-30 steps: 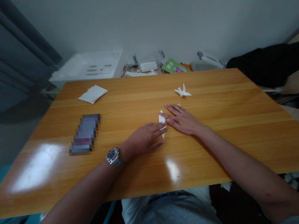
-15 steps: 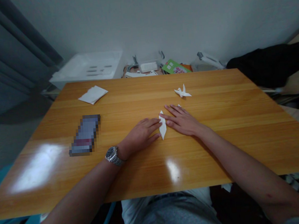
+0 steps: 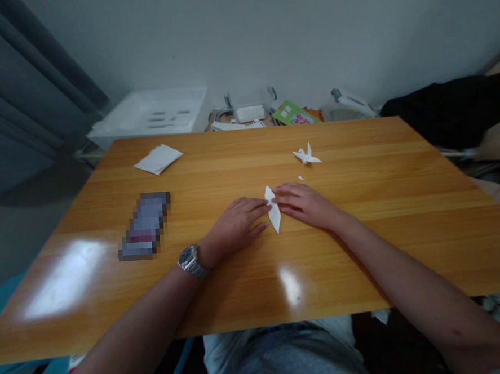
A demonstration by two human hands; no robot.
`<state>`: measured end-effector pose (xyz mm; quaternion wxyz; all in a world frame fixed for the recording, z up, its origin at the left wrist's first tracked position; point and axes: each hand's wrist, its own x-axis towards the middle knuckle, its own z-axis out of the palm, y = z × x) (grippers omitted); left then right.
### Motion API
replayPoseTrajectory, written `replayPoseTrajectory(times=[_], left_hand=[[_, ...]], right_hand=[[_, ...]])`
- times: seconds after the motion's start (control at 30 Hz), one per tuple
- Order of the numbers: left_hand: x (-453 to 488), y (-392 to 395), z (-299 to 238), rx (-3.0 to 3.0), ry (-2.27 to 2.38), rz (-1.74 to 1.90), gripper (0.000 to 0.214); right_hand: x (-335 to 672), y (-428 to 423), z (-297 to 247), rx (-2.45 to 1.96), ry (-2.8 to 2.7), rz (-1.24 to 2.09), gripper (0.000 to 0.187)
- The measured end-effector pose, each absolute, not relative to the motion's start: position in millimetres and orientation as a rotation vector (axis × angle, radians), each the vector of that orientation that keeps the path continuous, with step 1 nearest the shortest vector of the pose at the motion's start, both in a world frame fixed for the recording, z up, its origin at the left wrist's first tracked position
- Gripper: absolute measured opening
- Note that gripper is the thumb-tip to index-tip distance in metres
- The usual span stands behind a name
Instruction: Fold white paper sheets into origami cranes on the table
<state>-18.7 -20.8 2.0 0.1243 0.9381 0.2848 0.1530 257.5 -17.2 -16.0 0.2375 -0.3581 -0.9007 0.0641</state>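
A small folded white paper [image 3: 274, 219], long and pointed at both ends, lies on the wooden table between my two hands. My left hand [image 3: 239, 221] comes from the left, its fingertips pressing on the middle of the paper. From the other side my right hand [image 3: 304, 203] meets the paper's right edge, fingers drawn together and fingertips at its middle. Fingers of both hands cover part of the folds. Beyond my right hand stands a white origami crane [image 3: 306, 154] with its wings raised. A tiny white paper scrap [image 3: 301, 177] lies between the crane and that hand.
White paper sheets [image 3: 159, 159] lie at the table's far left, and a blurred-out phone [image 3: 145, 224] rests nearer on the left. Behind the table's far edge are a white plastic tray [image 3: 152, 111], a green booklet [image 3: 294, 113] and black cloth [image 3: 448, 110].
My right hand's fingers have drawn in from a flat spread to the paper's edge, uncovering the small scrap. The folded paper has turned slightly. My left hand stays nearly in place.
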Motion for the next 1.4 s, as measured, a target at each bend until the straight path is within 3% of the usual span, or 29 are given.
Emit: replayPoseTrajectory(times=[0.13, 0.43, 0.83, 1.4], left_hand=[[-18.8, -19.9, 0.4, 2.715, 0.832, 0.487, 0.041], [-18.4, -17.8, -2.2, 2.698, 0.822, 0.497, 0.041], [-13.4, -17.0, -7.2, 2.657, 0.886, 0.629, 0.032], [-3.8, -21.9, -2.3, 2.685, 0.949, 0.653, 0.023]], right_hand=[[251.7, -18.6, -16.2, -0.885, -2.46, 0.176, 0.021], [245.0, -23.8, -7.6, -0.824, -2.515, -0.011, 0.02], [241.6, -25.3, -19.9, -0.873, -2.302, 0.333, 0.018], [236.1, -29.6, -15.0, -0.894, -2.246, 0.395, 0.015]])
